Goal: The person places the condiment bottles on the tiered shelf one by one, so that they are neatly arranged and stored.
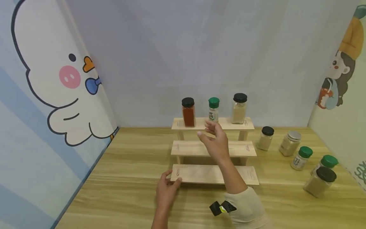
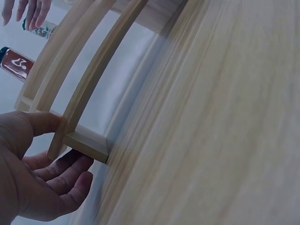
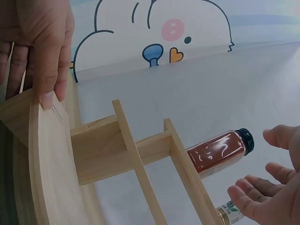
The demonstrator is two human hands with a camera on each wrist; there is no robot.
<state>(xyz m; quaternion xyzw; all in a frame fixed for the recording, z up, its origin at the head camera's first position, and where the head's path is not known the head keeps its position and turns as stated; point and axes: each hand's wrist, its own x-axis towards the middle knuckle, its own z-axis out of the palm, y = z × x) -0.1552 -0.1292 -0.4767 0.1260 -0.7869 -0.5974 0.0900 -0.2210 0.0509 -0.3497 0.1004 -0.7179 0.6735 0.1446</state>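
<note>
pale sleeve (image 1: 248, 207) nearest, right grip (image 1: 217, 143) spread apart; likely light and stiff, the rack (image 1: 206, 174) is clamped by the left grip (image 1: 166, 192), sensibly, at its end!

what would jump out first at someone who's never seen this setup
Probably the big white cartoon figure on the left side of the head view, then the red-filled jar at the left end of the top step of the wooden rack. Next come the hands: the left hand grips the left end of the lowest step, while the right hand, holding nothing, hovers near the green-capped shaker on top.
</note>
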